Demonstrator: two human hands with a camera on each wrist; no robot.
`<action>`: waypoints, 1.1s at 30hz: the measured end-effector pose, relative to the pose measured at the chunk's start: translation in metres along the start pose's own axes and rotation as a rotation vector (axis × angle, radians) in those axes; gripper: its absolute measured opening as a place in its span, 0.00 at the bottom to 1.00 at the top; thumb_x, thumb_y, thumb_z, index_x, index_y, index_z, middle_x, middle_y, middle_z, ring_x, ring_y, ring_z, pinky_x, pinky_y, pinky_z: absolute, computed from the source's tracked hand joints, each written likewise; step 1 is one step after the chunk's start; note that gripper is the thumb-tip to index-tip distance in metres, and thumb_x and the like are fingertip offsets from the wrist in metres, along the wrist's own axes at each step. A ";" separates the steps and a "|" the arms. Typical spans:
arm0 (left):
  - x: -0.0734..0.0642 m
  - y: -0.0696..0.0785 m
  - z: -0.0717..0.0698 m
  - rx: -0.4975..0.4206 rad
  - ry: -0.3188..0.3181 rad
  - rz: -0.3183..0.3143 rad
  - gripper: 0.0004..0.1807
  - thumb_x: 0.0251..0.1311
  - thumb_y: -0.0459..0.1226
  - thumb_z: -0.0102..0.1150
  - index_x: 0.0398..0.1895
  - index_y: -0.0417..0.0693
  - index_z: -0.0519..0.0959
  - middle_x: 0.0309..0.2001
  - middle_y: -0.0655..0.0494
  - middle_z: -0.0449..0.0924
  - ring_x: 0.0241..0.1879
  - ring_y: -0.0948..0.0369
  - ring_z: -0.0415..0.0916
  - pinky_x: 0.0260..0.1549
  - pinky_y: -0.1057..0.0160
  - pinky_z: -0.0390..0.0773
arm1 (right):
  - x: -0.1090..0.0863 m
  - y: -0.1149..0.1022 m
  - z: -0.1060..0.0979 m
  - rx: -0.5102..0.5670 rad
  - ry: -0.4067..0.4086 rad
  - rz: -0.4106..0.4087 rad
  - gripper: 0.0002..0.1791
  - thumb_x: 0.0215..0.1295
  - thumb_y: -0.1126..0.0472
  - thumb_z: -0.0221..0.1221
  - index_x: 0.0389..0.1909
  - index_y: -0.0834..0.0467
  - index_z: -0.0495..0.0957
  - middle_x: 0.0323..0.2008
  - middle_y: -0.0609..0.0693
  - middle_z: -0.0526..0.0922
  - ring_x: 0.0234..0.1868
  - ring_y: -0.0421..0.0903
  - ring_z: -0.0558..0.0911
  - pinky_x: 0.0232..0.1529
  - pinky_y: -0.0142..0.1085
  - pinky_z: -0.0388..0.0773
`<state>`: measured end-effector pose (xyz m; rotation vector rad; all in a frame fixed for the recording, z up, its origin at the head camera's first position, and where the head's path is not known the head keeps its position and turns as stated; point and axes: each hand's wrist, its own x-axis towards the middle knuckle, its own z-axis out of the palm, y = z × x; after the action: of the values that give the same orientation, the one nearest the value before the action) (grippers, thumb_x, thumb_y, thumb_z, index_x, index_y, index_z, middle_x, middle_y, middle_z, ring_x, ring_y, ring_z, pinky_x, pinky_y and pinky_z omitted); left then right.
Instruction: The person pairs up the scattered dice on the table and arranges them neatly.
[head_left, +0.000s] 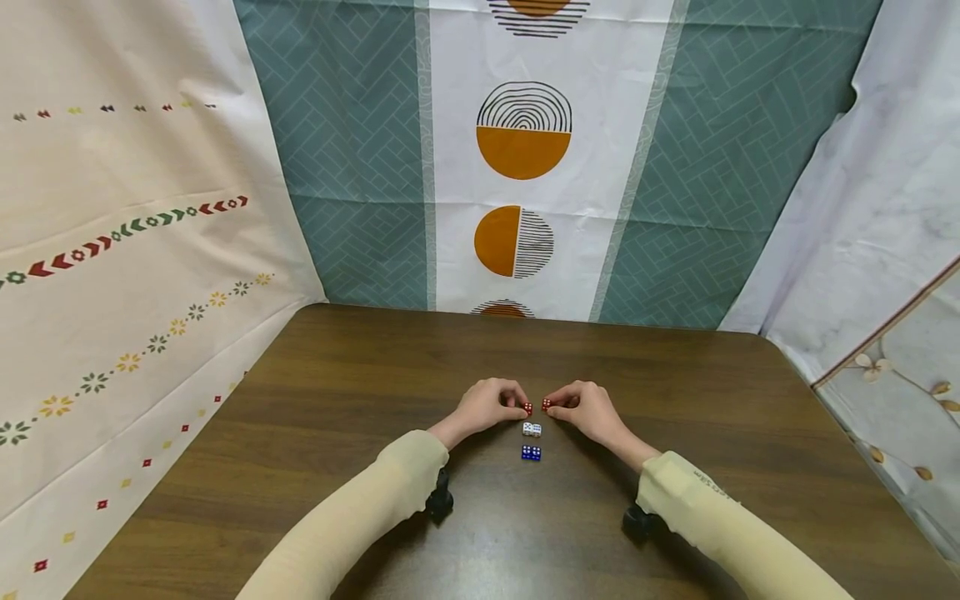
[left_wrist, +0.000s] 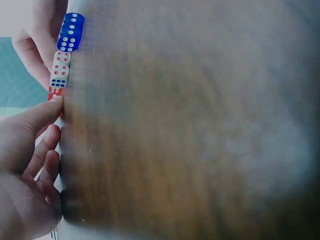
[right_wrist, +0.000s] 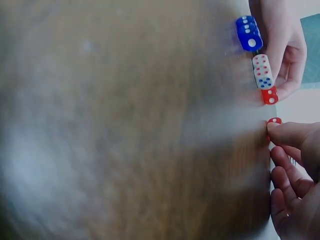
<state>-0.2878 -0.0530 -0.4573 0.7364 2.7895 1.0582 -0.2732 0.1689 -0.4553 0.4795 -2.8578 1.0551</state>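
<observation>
Over the middle of the table, my left hand (head_left: 483, 407) pinches a red die (head_left: 528, 408) between thumb and fingertips. Facing it from the other side, my right hand (head_left: 588, 412) pinches a second red die (head_left: 546, 405). A small gap separates the two red dice. Just nearer to me, two white dice (head_left: 532, 429) sit side by side, and closer still lie two blue dice (head_left: 531, 452), also side by side. In the right wrist view, the right hand's thumb covers most of its red die (right_wrist: 274, 120), while the left hand's die (right_wrist: 269, 95) shows beyond the white dice (right_wrist: 262, 71).
A brown wooden table (head_left: 360, 358) spans the area under both arms. Patterned cloths hang behind it (head_left: 360, 167) and at both sides. Dark wrist cameras are strapped under the cream sleeves (head_left: 360, 508).
</observation>
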 end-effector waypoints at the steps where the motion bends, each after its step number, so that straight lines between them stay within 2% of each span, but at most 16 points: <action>1: 0.000 0.000 -0.001 0.000 -0.002 0.001 0.05 0.58 0.43 0.69 0.35 0.56 0.85 0.24 0.63 0.73 0.26 0.67 0.67 0.28 0.70 0.62 | 0.000 -0.001 0.001 -0.002 -0.004 -0.003 0.07 0.58 0.60 0.70 0.38 0.53 0.89 0.34 0.48 0.87 0.33 0.41 0.77 0.34 0.31 0.72; 16: 0.001 0.003 -0.002 0.001 -0.010 -0.015 0.05 0.58 0.43 0.70 0.35 0.56 0.84 0.24 0.63 0.72 0.27 0.67 0.67 0.29 0.69 0.62 | -0.003 -0.007 0.005 0.017 -0.030 -0.029 0.07 0.58 0.60 0.70 0.38 0.53 0.89 0.33 0.48 0.85 0.32 0.40 0.75 0.33 0.31 0.72; 33: 0.001 -0.001 0.000 0.022 0.000 -0.012 0.06 0.57 0.46 0.70 0.34 0.58 0.84 0.23 0.65 0.71 0.25 0.68 0.66 0.26 0.70 0.60 | -0.003 -0.009 0.007 0.047 -0.042 -0.008 0.09 0.58 0.60 0.70 0.40 0.53 0.89 0.33 0.48 0.86 0.31 0.41 0.74 0.31 0.30 0.70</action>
<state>-0.2894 -0.0530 -0.4581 0.7204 2.8066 1.0274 -0.2670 0.1589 -0.4555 0.5222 -2.8709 1.1259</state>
